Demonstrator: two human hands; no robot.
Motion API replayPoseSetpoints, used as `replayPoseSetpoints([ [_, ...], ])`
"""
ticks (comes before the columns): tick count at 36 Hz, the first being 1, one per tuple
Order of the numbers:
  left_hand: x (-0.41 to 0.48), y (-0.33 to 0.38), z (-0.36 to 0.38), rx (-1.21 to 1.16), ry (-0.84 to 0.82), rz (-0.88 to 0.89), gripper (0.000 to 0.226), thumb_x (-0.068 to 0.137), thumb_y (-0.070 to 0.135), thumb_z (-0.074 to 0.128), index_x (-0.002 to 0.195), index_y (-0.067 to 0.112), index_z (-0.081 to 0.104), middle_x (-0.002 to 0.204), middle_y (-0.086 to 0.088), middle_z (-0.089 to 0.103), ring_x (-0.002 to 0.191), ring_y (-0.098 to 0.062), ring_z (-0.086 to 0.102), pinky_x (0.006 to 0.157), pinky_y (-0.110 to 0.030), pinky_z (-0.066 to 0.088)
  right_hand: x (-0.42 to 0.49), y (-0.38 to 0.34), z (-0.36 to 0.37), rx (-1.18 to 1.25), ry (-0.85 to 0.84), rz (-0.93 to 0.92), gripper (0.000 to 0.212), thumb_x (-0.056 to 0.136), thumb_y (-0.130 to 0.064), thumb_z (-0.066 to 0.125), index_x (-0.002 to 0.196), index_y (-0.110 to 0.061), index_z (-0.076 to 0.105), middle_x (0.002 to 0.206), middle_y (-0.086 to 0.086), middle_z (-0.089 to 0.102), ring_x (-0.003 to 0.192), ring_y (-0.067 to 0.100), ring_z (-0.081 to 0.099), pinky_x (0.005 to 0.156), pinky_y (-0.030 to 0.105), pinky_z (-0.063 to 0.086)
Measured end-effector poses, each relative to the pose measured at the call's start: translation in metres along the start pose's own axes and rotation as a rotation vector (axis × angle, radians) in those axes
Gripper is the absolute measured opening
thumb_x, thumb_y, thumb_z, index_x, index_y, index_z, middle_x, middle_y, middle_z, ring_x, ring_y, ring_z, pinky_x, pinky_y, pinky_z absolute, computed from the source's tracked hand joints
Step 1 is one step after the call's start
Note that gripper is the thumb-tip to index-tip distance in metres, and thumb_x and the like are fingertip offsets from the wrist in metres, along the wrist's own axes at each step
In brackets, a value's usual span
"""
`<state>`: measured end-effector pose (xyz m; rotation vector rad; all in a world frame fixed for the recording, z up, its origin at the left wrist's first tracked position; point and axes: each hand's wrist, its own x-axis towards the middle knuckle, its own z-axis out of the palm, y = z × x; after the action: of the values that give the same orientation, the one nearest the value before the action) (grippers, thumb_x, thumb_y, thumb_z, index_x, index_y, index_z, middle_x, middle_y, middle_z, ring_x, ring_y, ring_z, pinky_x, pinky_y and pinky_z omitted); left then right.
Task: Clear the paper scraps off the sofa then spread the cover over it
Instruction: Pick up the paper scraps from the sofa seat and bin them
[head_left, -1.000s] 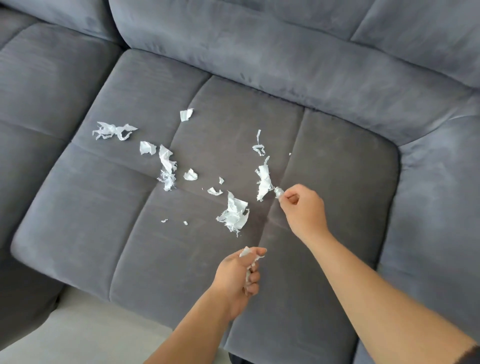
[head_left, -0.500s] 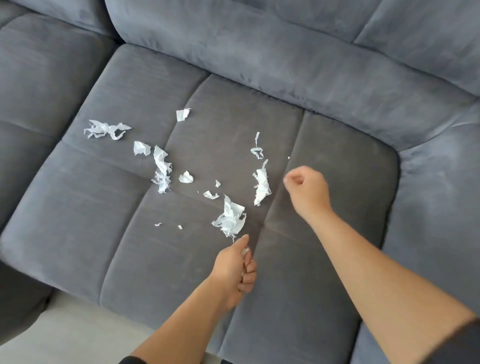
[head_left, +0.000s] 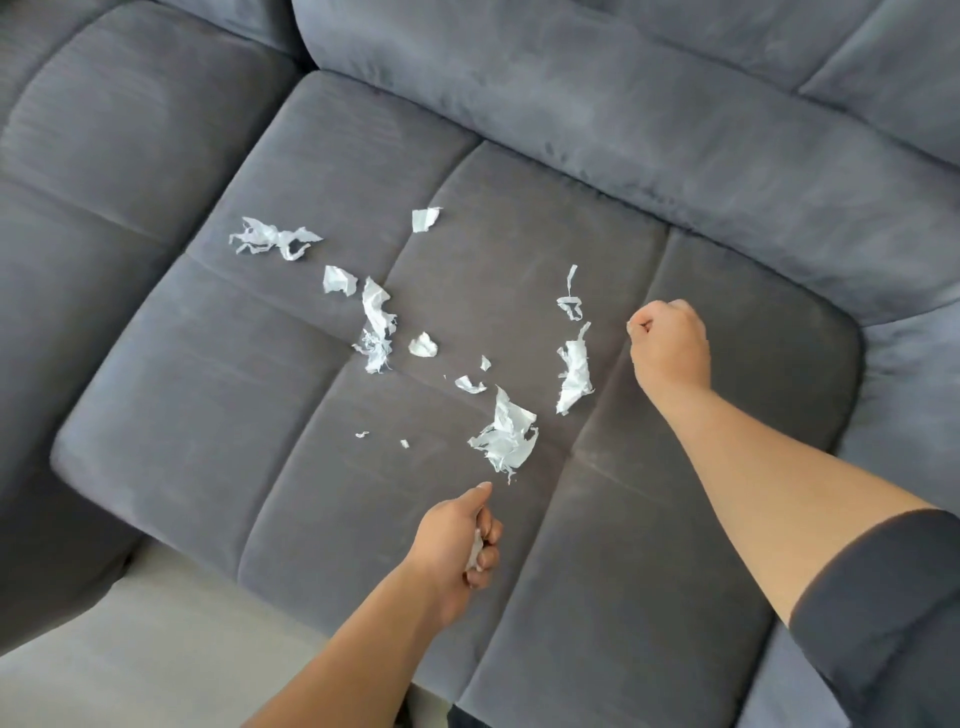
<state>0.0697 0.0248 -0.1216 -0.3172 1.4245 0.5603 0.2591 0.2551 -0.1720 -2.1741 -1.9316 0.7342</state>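
Several torn white paper scraps lie across the grey sofa seat cushion (head_left: 727, 519). The biggest crumpled scrap (head_left: 506, 436) sits just beyond my left hand (head_left: 457, 540), which is closed around a wad of white paper showing between its fingers. A long scrap (head_left: 574, 371) and a thin strip (head_left: 570, 299) lie just left of my right hand (head_left: 670, 348), a closed fist above the cushion, with the small scrap it picked up hidden inside. More scraps lie further left: a twisted one (head_left: 376, 327) and a spread one (head_left: 272, 238). No cover is in view.
The sofa backrest (head_left: 623, 130) runs along the top, and a second seat section (head_left: 104, 182) joins at the left. A raised cushion (head_left: 909, 389) borders the right side. Pale floor (head_left: 130, 649) shows at the lower left.
My right hand took a small scrap from beside the long scrap, closed into a fist and moved a little further away. My left hand turned and closed over its paper.
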Motion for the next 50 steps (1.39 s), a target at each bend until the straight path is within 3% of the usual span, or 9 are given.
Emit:
replayPoseSetpoints([
  [4,-0.005,0.001,0.0,-0.018,-0.008,0.016,0.027,0.101,0.025,0.05,0.076,0.015,0.051,0.06,0.0,0.045,0.043,-0.013,0.031,0.041,-0.02,0.015,-0.001,-0.015,-0.008,-0.13,-0.09,0.025,0.02,0.087,0.0,0.046,0.091,-0.011,0.064,0.108,0.007,0.052,0.088,0.033,0.053,0.074,0.039,0.048],
  [10,-0.022,0.01,0.006,-0.055,-0.006,0.095,0.02,0.102,0.027,0.056,0.098,0.01,0.066,0.061,0.0,0.046,0.046,-0.013,0.035,0.043,-0.02,0.019,-0.071,-0.058,-0.026,0.189,-0.063,-0.125,0.018,0.089,-0.006,0.056,0.077,-0.018,0.062,0.081,-0.007,0.055,0.082,0.016,0.051,0.075,0.026,0.037],
  [13,-0.032,0.025,0.007,-0.083,0.01,0.131,0.033,0.103,0.035,0.051,0.09,0.009,0.066,0.062,-0.001,0.049,0.046,-0.014,0.038,0.042,-0.021,0.021,-0.14,-0.088,-0.034,0.215,-0.24,-0.293,0.016,0.092,-0.011,0.06,0.078,-0.02,0.061,0.085,-0.013,0.052,0.077,0.01,0.054,0.068,0.025,0.042],
  [19,-0.049,0.054,0.001,-0.044,-0.006,0.193,0.049,0.1,0.05,0.05,0.063,0.018,0.057,0.059,-0.003,0.048,0.054,-0.02,0.044,0.052,-0.028,0.03,-0.206,-0.12,-0.02,-0.046,-0.251,-0.682,0.015,0.076,-0.007,0.064,0.065,-0.016,0.058,0.083,-0.007,0.051,0.077,0.019,0.046,0.059,0.029,0.043],
  [25,-0.06,0.081,-0.034,-0.018,-0.02,0.25,0.049,0.104,0.038,0.047,0.061,0.016,0.043,0.047,-0.003,0.036,0.037,-0.016,0.032,0.042,-0.021,0.024,-0.188,-0.175,-0.027,-0.055,-0.321,-0.55,0.023,0.08,-0.026,0.068,0.062,-0.021,0.055,0.083,-0.01,0.05,0.083,0.016,0.047,0.068,0.024,0.038],
  [30,-0.041,0.114,-0.087,-0.095,-0.015,0.244,0.042,0.1,0.039,0.053,0.064,0.017,0.051,0.056,-0.001,0.036,0.044,-0.014,0.028,0.046,-0.024,0.014,-0.162,-0.237,-0.017,-0.22,-0.618,-0.584,0.022,0.1,-0.038,0.044,0.108,-0.026,0.061,0.105,-0.008,0.053,0.102,0.019,0.055,0.082,0.034,0.044],
  [35,-0.017,0.144,-0.146,-0.199,0.002,0.194,0.036,0.102,0.032,0.051,0.07,0.016,0.049,0.057,0.0,0.037,0.044,-0.013,0.029,0.041,-0.021,0.015,-0.133,-0.3,0.026,-0.311,-0.49,-0.599,0.019,0.1,-0.036,0.042,0.099,-0.024,0.057,0.103,-0.006,0.06,0.102,0.023,0.059,0.073,0.035,0.041],
  [40,-0.002,0.169,-0.216,-0.31,-0.02,0.175,0.025,0.101,0.028,0.051,0.086,0.01,0.057,0.057,0.0,0.04,0.042,-0.013,0.033,0.04,-0.019,0.016,-0.082,-0.368,0.104,-0.127,-0.336,-0.387,0.016,0.098,-0.036,0.051,0.096,-0.023,0.061,0.1,-0.003,0.067,0.098,0.029,0.061,0.072,0.036,0.047],
  [50,0.015,0.189,-0.286,-0.279,-0.082,0.148,0.027,0.102,0.012,0.043,0.106,0.0,0.067,0.064,-0.006,0.05,0.048,-0.015,0.038,0.042,-0.021,0.019,-0.027,-0.432,0.192,-0.359,-0.235,-0.346,0.031,0.093,-0.023,0.061,0.121,-0.025,0.05,0.117,0.005,0.043,0.109,0.031,0.041,0.075,0.039,0.039],
])
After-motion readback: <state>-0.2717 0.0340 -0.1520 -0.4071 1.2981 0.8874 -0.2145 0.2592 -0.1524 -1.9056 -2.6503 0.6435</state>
